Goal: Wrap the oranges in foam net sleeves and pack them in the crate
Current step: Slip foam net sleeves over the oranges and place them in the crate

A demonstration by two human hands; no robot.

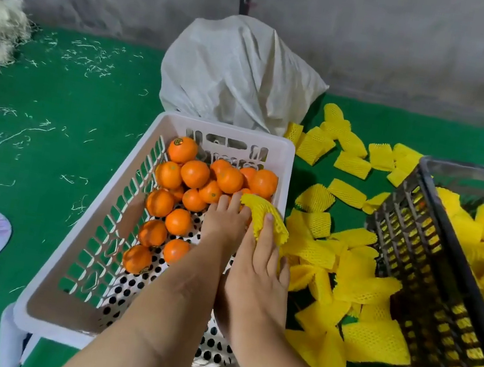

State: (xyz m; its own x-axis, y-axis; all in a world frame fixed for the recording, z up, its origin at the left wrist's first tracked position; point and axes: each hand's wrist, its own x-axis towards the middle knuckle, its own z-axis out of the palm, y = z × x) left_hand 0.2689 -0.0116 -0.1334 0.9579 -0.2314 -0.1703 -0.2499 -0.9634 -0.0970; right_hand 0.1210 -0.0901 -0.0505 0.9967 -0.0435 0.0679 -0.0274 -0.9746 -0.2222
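The right hand [265, 250] grasps a yellow foam net sleeve [264, 217]; the left hand [223, 221], fingers hidden, reaches glossy round oranges [194, 174] at 12 o'clock in a white slotted plastic basket [92, 242].

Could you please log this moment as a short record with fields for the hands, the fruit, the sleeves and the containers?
left hand: reaching among the oranges in the white basket; its grip is hidden
right hand: grips one yellow foam net sleeve over the basket's right rim
bare oranges: piled at the basket's far end
loose sleeves: scattered on the green floor between basket and crate
black crate: at right, holding sleeve-wrapped fruit
behind basket: white sack
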